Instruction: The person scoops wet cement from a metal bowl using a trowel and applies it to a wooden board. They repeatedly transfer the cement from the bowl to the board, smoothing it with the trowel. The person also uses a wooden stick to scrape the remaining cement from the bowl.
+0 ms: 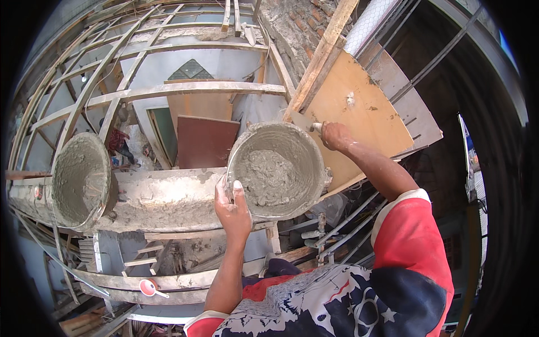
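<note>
My left hand [232, 212] grips the near left rim of a round bucket [307, 163], its thumb inside the edge. Wet grey mortar [268, 175] lies in the bottom, and more is smeared over the inner wall. My right hand [337, 136] is closed round the handle of a trowel. The trowel's blade [301, 121] points left, at the bucket's far right rim, beside a timber post. A second bucket [102, 154], coated inside with mortar, stands tilted toward me at the left on the concrete wall top.
The wall top [163, 194] runs left to right. Beyond it, a wooden roof frame [191, 89] spans a room below, where a person [119, 141] is partly visible. A tan board [359, 104] stands at the right. A red-and-white scoop [150, 288] rests on a plank.
</note>
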Available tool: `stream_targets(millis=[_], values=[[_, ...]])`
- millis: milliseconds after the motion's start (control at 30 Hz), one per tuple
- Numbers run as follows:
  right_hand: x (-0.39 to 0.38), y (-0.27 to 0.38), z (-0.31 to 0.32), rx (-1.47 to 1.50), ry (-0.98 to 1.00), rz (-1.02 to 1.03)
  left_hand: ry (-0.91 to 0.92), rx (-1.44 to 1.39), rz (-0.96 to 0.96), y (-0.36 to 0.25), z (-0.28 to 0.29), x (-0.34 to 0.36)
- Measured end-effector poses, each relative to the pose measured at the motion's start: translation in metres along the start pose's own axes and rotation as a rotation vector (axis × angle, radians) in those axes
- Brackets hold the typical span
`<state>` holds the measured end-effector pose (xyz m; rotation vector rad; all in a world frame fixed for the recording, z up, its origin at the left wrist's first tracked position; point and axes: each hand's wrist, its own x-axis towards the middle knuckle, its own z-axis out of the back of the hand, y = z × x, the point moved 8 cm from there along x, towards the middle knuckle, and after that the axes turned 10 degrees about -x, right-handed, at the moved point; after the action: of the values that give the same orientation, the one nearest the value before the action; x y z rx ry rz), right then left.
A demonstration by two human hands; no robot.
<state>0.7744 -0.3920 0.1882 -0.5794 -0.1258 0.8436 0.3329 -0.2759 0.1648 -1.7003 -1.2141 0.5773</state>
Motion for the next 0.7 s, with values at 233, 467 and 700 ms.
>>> stream_targets(millis=[233, 467, 700], values=[[-0.027, 0.026, 0.021, -0.11, -0.026, 0.153, -0.007, 0.009, -0.01, -0.006, 0.0, -0.003], [-0.022, 0.016, 0.03, -0.071, 0.004, 0.074, -0.037, 0.066, -0.014, -0.004, 0.004, -0.007], [0.011, 0.011, 0.06, -0.145, -0.156, 0.248, -0.041, 0.103, 0.014, 0.002, 0.007, -0.001]])
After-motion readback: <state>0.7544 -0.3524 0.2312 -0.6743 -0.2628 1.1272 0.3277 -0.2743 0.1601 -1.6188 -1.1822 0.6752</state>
